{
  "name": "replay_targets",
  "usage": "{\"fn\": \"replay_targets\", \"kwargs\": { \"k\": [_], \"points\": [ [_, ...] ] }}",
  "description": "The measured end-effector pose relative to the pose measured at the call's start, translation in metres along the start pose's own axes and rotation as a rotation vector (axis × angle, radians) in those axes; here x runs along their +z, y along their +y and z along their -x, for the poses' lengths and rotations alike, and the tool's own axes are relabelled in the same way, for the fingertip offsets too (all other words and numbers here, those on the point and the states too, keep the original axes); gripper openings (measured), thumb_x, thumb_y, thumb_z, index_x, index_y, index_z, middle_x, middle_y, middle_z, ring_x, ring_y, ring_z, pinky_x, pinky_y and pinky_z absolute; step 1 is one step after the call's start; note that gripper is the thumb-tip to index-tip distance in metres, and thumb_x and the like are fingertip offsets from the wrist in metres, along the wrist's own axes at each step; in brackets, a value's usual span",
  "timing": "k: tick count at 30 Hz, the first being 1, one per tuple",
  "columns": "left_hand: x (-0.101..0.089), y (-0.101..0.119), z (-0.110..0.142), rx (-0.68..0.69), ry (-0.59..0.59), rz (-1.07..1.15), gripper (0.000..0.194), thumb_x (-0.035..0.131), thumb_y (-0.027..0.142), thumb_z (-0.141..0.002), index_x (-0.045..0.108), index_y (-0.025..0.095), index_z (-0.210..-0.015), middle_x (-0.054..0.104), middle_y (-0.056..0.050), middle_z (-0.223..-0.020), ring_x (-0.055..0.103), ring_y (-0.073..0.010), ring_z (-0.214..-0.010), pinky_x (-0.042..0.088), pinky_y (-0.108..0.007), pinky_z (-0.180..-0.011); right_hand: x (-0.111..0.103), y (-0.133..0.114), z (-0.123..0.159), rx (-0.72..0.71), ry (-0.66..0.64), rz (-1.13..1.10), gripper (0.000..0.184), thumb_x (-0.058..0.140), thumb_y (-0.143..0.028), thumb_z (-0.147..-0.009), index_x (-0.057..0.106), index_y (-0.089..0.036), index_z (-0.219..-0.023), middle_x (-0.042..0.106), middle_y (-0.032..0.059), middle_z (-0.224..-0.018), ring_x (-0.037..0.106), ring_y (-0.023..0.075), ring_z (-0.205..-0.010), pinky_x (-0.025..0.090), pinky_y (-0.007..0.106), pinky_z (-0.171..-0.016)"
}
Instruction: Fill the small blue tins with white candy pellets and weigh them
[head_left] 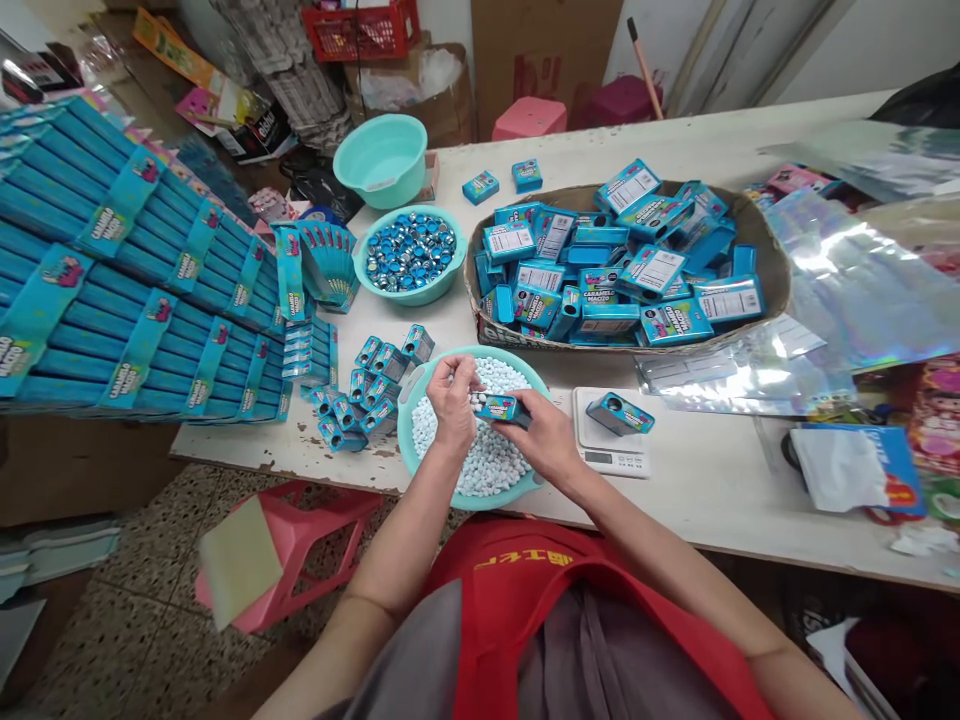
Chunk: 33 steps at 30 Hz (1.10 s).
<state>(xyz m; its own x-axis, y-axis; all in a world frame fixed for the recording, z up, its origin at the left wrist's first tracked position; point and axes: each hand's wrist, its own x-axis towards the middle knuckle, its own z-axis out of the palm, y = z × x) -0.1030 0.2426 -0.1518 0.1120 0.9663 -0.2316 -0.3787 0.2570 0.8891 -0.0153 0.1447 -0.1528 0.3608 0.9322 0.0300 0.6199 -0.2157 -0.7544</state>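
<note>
My right hand (546, 436) grips a small blue candy box (498, 408), lying sideways above a turquoise basin (406, 440). Close to the box's left end, the fingers of my left hand (453, 400) are pinched together around a few white candies. Small white candies (491, 462) fill the basin under both hands. Right of the basin, another blue box (621, 412) with a round hole in its end rests on a white kitchen scale (600, 446).
Several boxes (364, 395) stand left of the basin. Behind are a bowl of blue and silver caps (411, 255), an empty turquoise bowl (382, 165) and a carton rim (525, 343) around piled boxes. Shiny sheets (862, 270) lie right; stacked blue packs (120, 270) rise left.
</note>
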Motion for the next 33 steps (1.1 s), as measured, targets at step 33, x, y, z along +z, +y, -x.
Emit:
{"fn": "replay_targets", "kwargs": {
  "k": [33],
  "points": [
    [0.014,0.015,0.019,0.092,-0.2,0.024,0.028,0.06,0.046,-0.08,0.06,0.02,-0.089,0.067,-0.003,-0.08,0.066,-0.016,-0.069,0.052,-0.031,-0.072,-0.005,0.003,0.0,0.042,0.118,-0.269,0.027,0.067,-0.035,-0.075,0.061,-0.022,-0.098,0.067,0.0046,-0.098,0.061,0.0224,-0.09,0.047,0.036,-0.082]
  ]
}}
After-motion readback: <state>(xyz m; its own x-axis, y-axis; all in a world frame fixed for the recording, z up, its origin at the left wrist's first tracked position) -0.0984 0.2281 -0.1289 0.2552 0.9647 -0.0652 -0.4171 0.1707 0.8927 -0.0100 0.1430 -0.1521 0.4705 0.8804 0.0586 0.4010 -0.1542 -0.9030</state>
